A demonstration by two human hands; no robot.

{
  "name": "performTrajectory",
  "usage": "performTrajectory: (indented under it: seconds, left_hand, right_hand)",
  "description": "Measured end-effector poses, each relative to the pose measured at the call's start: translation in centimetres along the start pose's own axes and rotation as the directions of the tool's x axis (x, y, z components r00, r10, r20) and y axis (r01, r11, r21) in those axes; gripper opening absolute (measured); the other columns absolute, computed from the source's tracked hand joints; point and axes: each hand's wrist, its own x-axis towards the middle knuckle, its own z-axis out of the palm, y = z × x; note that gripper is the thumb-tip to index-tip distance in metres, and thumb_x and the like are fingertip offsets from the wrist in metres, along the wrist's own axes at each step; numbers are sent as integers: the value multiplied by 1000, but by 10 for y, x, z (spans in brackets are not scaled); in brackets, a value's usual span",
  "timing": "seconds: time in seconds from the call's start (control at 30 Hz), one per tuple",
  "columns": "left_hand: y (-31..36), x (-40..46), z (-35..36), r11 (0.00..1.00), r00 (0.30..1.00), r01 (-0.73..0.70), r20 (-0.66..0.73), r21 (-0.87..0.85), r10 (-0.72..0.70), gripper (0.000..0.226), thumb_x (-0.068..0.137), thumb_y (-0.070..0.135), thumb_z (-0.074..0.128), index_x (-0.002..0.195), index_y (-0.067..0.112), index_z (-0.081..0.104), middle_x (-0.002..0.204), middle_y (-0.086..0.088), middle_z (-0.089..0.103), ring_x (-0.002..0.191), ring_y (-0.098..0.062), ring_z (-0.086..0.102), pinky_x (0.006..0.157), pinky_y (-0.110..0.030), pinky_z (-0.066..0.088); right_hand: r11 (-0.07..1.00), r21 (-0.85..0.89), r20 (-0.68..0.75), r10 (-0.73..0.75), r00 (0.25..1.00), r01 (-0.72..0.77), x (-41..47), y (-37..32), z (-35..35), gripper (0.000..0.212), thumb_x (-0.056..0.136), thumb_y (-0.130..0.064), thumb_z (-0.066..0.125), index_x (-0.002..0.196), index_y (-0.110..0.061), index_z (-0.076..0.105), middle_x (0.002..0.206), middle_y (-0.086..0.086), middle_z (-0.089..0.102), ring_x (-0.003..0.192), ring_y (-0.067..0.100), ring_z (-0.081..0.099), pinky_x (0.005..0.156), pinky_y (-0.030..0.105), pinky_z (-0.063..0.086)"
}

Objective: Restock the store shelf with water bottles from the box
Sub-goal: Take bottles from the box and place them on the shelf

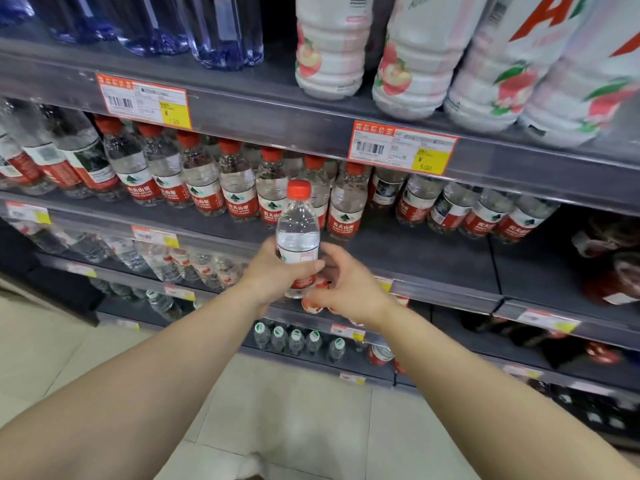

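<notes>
A clear water bottle (pixel 298 226) with a red cap and a red-and-white label stands upright in my left hand (pixel 273 273), which grips it around the label. My right hand (pixel 346 284) is close on the bottle's right, its thumb and curled fingers against the lower label. The bottle hangs in front of the middle shelf (pixel 415 258), just before a row of matching red-capped bottles (pixel 239 181). To the right of the bottle, the front of that shelf is bare. No box shows in the view.
The top shelf holds blue-tinted bottles (pixel 221 29) and large white peach-drink bottles (pixel 412 57). Price tags (pixel 401 147) line the shelf edges. Lower shelves carry more water bottles (pixel 298 339) and dark items (pixel 609 271) at the right. Pale floor tiles (pixel 294 420) lie below.
</notes>
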Motion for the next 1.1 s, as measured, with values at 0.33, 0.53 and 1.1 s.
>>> performTrajectory:
  seconds: [0.33,0.53,1.1]
  left_hand:
    - [31,-1,59,984,886,-100,462,146,21,79,77,31,71,147,35,35,142,12,52,132,-12,47,114,-36,32]
    - [35,19,27,932,943,-161,328,324,49,56,92,18,63,144,21,44,148,3,46,134,-12,42,102,-25,32]
    - [11,27,-1,921,983,-46,181,387,-26,45,89,23,66,132,19,54,130,-1,59,117,-16,56,97,-29,41]
  right_hand:
    - [982,168,-340,144,929,-90,20,11,-70,78,44,-34,88,115,-15,62,105,2,73,97,18,71,86,45,58]
    - [988,115,-514,149,845,-104,38,22,-95,56,67,-11,85,116,-10,59,108,-1,67,99,16,66,79,28,51]
    - [979,-134,-514,61,856,-150,80,24,-88,69,69,-24,86,128,-16,51,129,3,63,118,21,59,96,27,46]
